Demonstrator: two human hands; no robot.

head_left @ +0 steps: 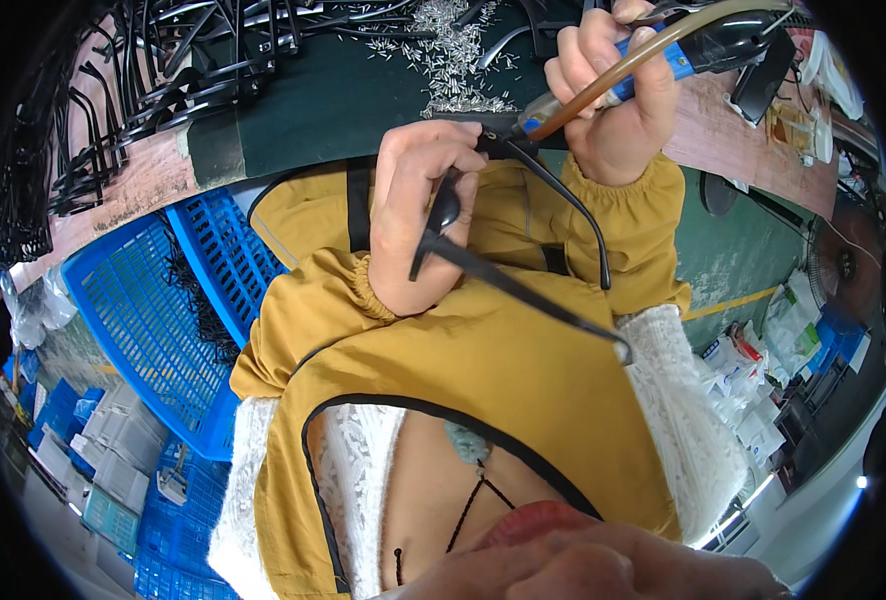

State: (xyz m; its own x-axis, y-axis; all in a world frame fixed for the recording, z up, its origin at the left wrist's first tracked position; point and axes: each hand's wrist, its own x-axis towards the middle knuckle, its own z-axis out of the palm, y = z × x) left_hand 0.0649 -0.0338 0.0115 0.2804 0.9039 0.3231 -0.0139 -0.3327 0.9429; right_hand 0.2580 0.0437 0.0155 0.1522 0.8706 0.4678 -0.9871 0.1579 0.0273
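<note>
My left hand [408,205] is closed around the front of a pair of black eyeglasses [528,290], partly covered by my fingers. Both temples reach out from it, over the yellow apron. My right hand [618,105] grips a blue and black powered screwdriver [678,62], with a brown tube [653,50] running along it. Its tip is close to the glasses' hinge, beside my left fingertips; whether it touches a screw is too small to tell. Past my hands, a heap of small silver screws [453,50] is spread over the dark green mat [313,110].
Many black eyeglass frames and temples [163,90] crowd the table's left side. Below the edge stand blue plastic baskets [143,310], one with black parts inside. At the right lie a dark flat device [763,80] and a clear container [801,130]. A fan [848,260] is farther right.
</note>
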